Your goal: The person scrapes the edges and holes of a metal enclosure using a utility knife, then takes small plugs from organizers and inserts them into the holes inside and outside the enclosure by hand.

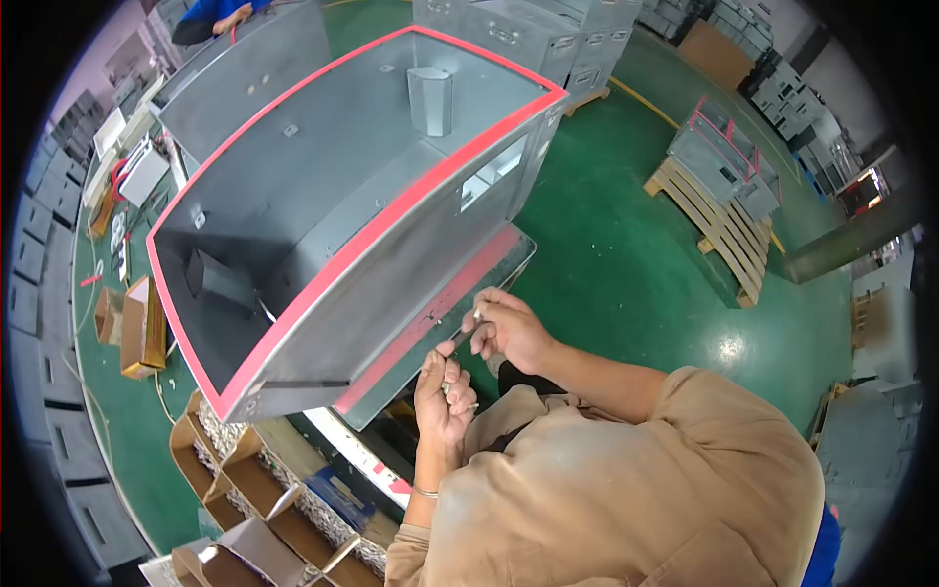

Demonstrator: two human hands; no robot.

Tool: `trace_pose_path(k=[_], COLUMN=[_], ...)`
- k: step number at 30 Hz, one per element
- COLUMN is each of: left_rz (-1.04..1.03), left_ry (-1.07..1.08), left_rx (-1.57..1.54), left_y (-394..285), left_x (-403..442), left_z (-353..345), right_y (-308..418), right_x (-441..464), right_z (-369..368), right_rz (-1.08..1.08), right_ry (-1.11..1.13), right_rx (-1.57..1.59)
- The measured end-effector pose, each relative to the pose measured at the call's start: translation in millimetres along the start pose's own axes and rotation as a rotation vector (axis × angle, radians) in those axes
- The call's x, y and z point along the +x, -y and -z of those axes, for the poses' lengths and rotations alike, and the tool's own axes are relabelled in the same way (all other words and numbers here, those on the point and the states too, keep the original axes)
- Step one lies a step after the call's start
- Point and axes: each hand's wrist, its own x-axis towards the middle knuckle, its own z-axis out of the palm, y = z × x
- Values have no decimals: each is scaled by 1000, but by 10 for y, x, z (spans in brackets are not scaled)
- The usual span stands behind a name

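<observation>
My left hand (445, 403) is closed, fingers curled, in front of my chest. A small pale bit shows between its fingers, too small to name. Close beside it, my right hand (511, 333) is pinched at the thumb and fingertips, the other fingers bent. Something small and dark seems to span the gap between both sets of fingertips; I cannot make out what it is. Just beyond the hands stands a large grey metal cabinet (323, 338), open side up, with a pink-red strip (381, 220) along its rim. A ledge (489, 269) runs along its near side.
A divided cardboard box (220, 479) of small metal parts sits at lower left. Another grey cabinet (254, 78) stands behind, with a co-worker's hand (233, 20) above it. At right, a wooden pallet (719, 230) carries a grey cabinet (719, 152) on the green floor.
</observation>
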Motion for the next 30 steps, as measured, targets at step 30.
trace_pose_path(k=[30], left_rz=[-348], left_ry=[-33], left_rx=[18], left_y=[-287], left_x=[-423], left_z=[208], right_y=[597], right_x=[484], right_z=[-3331], right_rz=[792], right_ry=[1633], right_rx=[-1495])
